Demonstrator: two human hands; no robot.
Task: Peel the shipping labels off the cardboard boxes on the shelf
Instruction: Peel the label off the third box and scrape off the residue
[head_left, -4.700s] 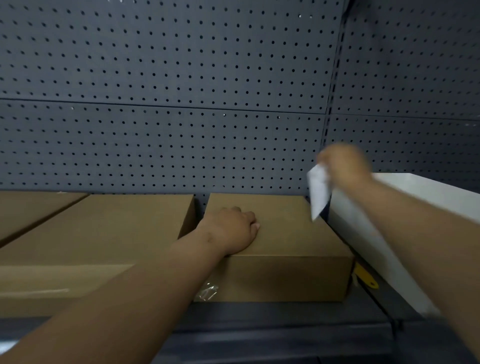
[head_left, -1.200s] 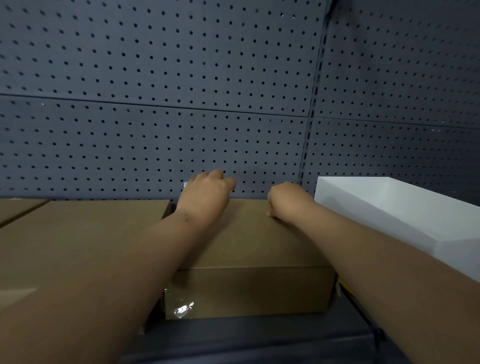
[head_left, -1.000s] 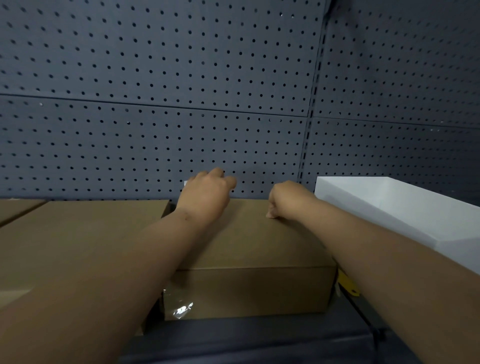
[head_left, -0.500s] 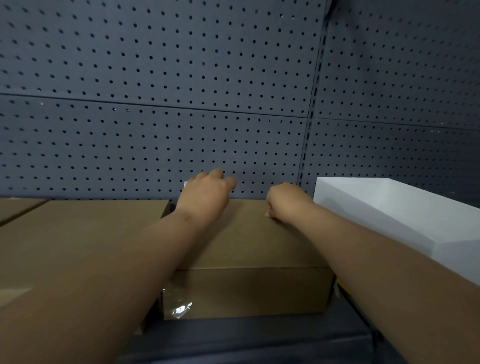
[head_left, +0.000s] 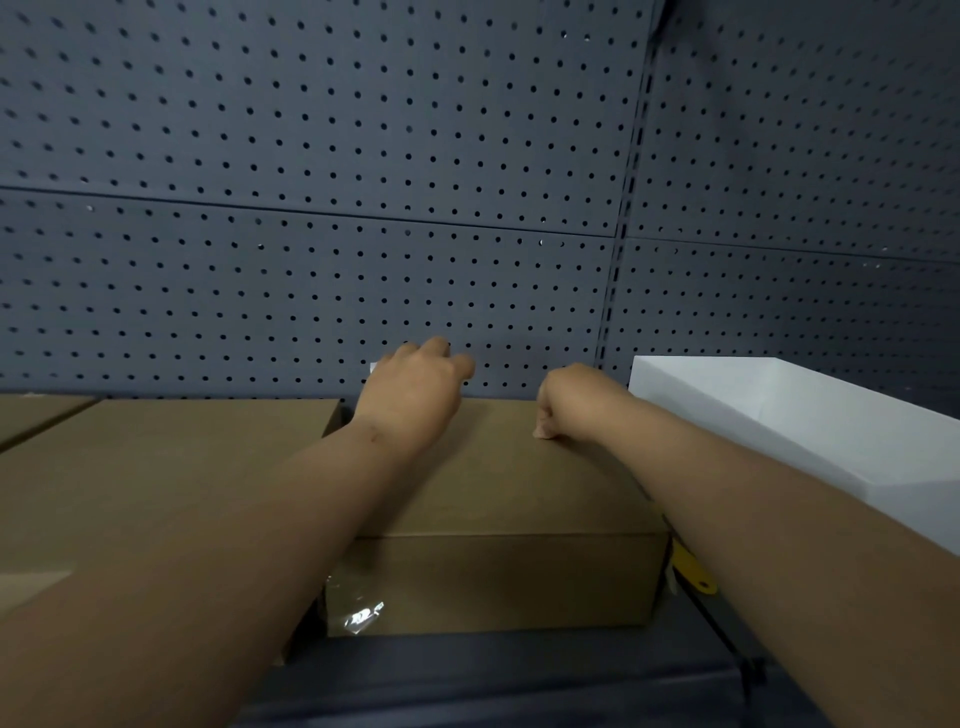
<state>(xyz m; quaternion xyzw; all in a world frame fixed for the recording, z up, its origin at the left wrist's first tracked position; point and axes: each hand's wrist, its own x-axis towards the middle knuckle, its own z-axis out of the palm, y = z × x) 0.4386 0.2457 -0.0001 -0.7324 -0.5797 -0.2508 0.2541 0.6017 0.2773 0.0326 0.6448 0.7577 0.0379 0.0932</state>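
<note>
Both hands sit at the far edge of the cardboard box (head_left: 498, 483) on the shelf (head_left: 467, 670): the left hand (head_left: 413, 395) curls its fingers (head_left: 439, 347) behind it, grasp hidden, a white label corner (head_left: 372, 369) just left of them, the right hand (head_left: 576, 402) clenched empty on top; the paper likely tears, so pinch that corner

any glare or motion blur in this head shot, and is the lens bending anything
Head view: the light is dim and even; the only glare is a small glint on the clear tape low on the front of the cardboard box; the left hand and right hand are sharp, with no motion blur; the wide lens bows the seam of the pegboard and slants its upright.
</note>
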